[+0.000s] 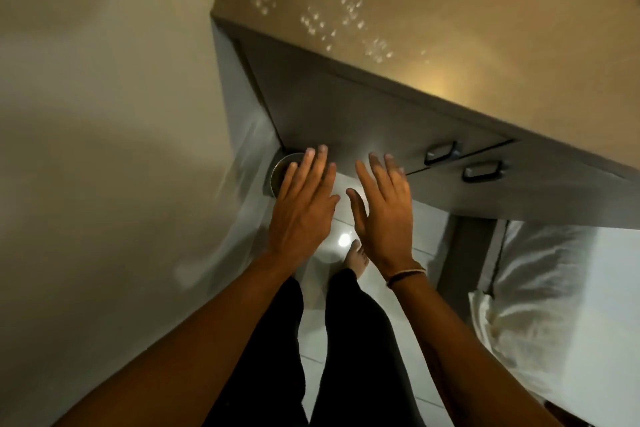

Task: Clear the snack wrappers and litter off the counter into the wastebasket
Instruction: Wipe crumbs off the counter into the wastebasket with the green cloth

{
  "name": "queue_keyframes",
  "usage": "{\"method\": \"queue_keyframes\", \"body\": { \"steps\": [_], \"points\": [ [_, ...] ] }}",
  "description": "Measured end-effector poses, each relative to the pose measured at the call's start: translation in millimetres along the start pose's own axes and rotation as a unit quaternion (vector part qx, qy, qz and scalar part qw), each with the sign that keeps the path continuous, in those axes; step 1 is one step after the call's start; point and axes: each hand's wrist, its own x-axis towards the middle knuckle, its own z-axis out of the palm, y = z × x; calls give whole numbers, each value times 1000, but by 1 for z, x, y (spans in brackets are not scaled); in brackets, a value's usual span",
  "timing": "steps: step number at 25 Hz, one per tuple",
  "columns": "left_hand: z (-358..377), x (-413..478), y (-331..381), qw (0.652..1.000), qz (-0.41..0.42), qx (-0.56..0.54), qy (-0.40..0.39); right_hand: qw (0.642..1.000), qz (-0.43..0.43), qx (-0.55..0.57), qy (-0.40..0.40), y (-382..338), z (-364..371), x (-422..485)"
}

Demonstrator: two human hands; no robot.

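Observation:
My left hand [304, 208] and my right hand [382, 211] are stretched out side by side, palms down, fingers spread, holding nothing. They hover over the floor in front of the cabinet. A round metal wastebasket [281, 170] stands on the floor in the corner between the wall and the cabinet; my left fingers cover most of its opening. The brown counter [450, 10] fills the upper right, with only light reflections on the part I see. No wrapper or litter is visible.
Grey cabinet front [346, 107] below the counter has two drawer handles [441, 152] [483, 172]. A beige wall [104, 114] closes the left side. White bedding [540, 288] lies at the right. My legs and a bare foot [355, 258] stand on white floor tiles.

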Motion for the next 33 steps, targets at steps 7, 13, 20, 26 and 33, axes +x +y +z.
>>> {"method": "queue_keyframes", "body": {
  "steps": [7,13,20,26,33],
  "points": [
    [-147,83,74,970,108,-61,208,963,-5,50,263,-11,-162,64],
    [-181,222,157,983,134,-33,118,965,91,-14,245,99,-244,164],
    [-150,285,174,995,89,3,43,981,173,-81,28,214,-280,293],
    [-147,287,174,995,88,25,44,983,175,-54,-1,227,-270,303],
    [-146,285,172,994,89,26,50,980,195,-45,-9,234,-269,310]
  ]
}}
